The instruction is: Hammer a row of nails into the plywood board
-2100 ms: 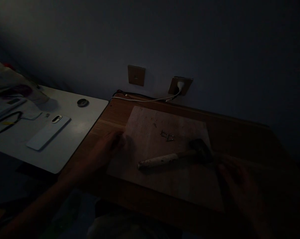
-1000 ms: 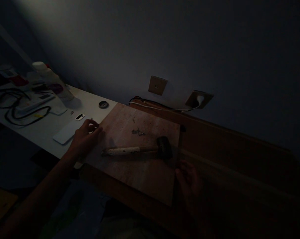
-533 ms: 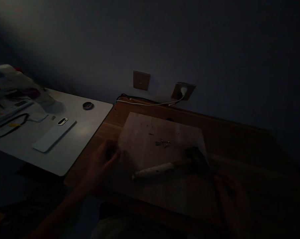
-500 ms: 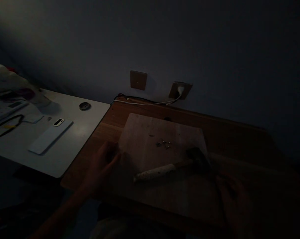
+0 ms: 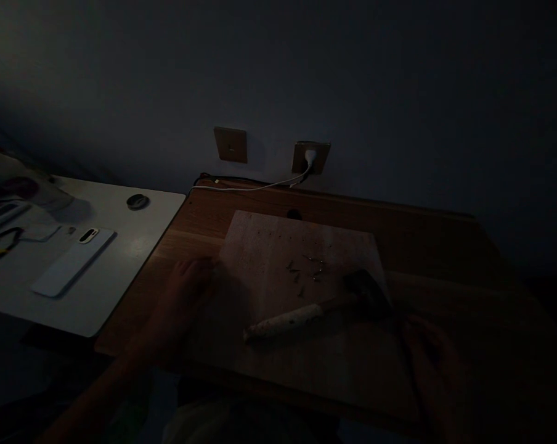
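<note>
A pale wooden board (image 5: 260,271) lies on the brown wooden table. On it rests a hammer (image 5: 283,322) with a dark head to the right and a light-wrapped handle pointing left. Several small metal nails (image 5: 316,269) are scattered loose behind the handle. A row of small dark dots, too dim to tell as holes or nail heads, runs along the board's far side. My left hand (image 5: 186,299) is closed at the board's left edge. At the right edge, near the hammer head, my right hand (image 5: 430,354) is closed on the board, its fingers in deep shadow.
A white table (image 5: 103,296) adjoins on the left, holding a phone (image 5: 73,262), a round tape-like ring (image 5: 137,201) and clutter. Behind, a white plug (image 5: 310,156) sits in a wall socket, its cable (image 5: 255,187) trailing along the table's back edge. The room is very dark.
The view has swung right. The board has shifted a little right on the table, and the nails have spread apart on it. My left hand has closed in at the board's edge.
</note>
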### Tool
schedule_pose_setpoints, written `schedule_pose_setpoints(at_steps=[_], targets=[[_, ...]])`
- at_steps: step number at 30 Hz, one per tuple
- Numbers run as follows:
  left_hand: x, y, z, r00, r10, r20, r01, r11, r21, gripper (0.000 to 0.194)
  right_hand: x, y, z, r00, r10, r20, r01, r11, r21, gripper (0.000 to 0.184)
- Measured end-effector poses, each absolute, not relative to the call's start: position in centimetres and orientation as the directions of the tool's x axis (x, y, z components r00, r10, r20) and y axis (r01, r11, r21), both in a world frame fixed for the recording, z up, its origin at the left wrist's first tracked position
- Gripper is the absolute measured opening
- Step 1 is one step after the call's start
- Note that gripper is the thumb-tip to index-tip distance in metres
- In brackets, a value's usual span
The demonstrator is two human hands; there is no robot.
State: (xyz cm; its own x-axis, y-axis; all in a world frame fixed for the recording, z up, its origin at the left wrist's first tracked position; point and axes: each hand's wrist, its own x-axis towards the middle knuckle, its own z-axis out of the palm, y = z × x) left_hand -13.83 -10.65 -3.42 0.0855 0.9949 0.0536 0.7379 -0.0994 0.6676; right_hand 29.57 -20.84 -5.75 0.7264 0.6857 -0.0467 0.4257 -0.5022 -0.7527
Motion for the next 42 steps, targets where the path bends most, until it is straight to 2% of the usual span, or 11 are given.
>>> schedule_pose_setpoints(at_steps=[4,8,13,17,19,22,25,31,34,38,42], targets=[[-11.7,-7.8,-3.4,0.359,0.932,0.058,0.75,-0.325,0.576,0.027,29.3,-20.8,-6.1,0.747,0.663,-0.042,0.41,-0.51,-0.756,0.052],[-7.3,-4.4,-2.2,0.615,0.781,0.11,0.62,-0.565,0.544,0.024,29.3,-20.8,-6.5,0.723,0.691,-0.023,0.43,-0.476,-0.768,0.051],[-3.3,-3.2,-0.8,0.755,0.652,0.078,0.524,-0.669,0.527,0.019,29.7,-21.7,-6.4,0.781,0.624,-0.007,0.408,-0.519,-0.751,0.058],[-4.4,-5.6,-1.2,0.834,0.55,0.048,0.447,-0.724,0.525,0.01,29.3,-22.8,-6.0,0.837,0.545,0.041,0.403,-0.565,-0.72,0.062],[-5.6,-7.2,-1.7,0.85,0.526,0.036,0.448,-0.756,0.477,0.008,28.8,-22.9,-5.8,0.832,0.549,0.075,0.41,-0.519,-0.75,0.06],[-6.5,-9.5,-2.3,0.838,0.545,0.002,0.504,-0.775,0.381,0.018,27.9,-22.6,-5.6,0.805,0.579,0.13,0.433,-0.424,-0.795,0.058],[-5.2,-11.2,-2.4,0.83,0.553,-0.075,0.547,-0.779,0.307,0.033,27.8,-22.2,-5.4,0.765,0.639,0.077,0.46,-0.459,-0.76,0.06],[0.6,-13.2,-1.7,0.701,0.702,-0.129,0.713,-0.68,0.172,0.027,27.0,-21.4,-4.3,0.686,0.722,0.092,0.523,-0.401,-0.752,0.059],[1.6,-13.5,-1.0,0.669,0.733,-0.122,0.742,-0.649,0.168,0.023,25.7,-21.2,-3.9,0.695,0.703,0.15,0.523,-0.351,-0.777,0.057],[0.5,-13.4,-0.4,0.665,0.744,-0.07,0.741,-0.645,0.187,0.029,24.3,-20.5,-2.7,0.725,0.635,0.267,0.526,-0.26,-0.809,0.049],[-2.4,-13.0,-0.5,0.624,0.778,-0.073,0.758,-0.581,0.296,0.017,23.8,-18.3,-0.2,0.769,0.521,0.369,0.509,-0.151,-0.847,0.041]])
